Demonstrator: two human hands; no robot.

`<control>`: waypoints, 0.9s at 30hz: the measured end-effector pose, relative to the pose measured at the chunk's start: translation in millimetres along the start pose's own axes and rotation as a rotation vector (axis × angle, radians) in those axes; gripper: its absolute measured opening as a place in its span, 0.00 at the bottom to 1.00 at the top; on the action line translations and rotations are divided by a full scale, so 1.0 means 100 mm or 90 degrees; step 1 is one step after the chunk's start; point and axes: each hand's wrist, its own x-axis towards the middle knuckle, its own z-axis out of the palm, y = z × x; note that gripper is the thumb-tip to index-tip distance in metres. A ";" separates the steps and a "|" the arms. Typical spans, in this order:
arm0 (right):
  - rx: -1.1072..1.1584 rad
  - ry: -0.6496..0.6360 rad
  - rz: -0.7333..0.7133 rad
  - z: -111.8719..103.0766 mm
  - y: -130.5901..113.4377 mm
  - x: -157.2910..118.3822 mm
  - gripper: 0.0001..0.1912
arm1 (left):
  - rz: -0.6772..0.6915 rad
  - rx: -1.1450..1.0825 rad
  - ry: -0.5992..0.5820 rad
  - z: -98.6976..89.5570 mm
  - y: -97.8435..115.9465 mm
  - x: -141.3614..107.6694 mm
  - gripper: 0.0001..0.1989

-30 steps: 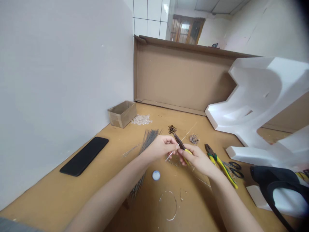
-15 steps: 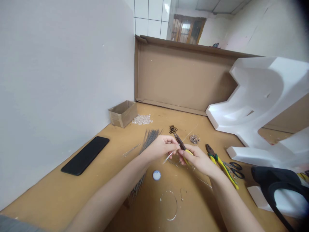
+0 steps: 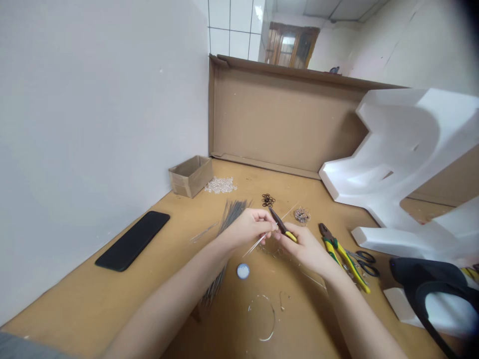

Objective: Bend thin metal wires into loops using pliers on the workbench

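Hands (image 3: 251, 225) clamped on wires (image 3: 256, 244) and pliers (image 3: 280, 222), phone (image 3: 132, 241) near left edge of tabletop (image 3: 160, 284), open room alongside

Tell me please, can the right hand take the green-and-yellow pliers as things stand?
Probably not: the right hand holds yellow-handled pliers. Otherwise the way looks free, as the green-and-yellow pliers lie close by, nothing seen on top.

Plain pale wall (image 3: 105, 109) left; dark-lined white tiles (image 3: 219, 42) behind; wood-framed panes (image 3: 288, 45) beyond; tan tabletop (image 3: 82, 309) below.
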 end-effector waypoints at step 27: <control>0.121 -0.073 -0.015 0.00 0.01 0.00 0.15 | 0.024 -0.013 -0.033 -0.03 -0.03 -0.01 0.04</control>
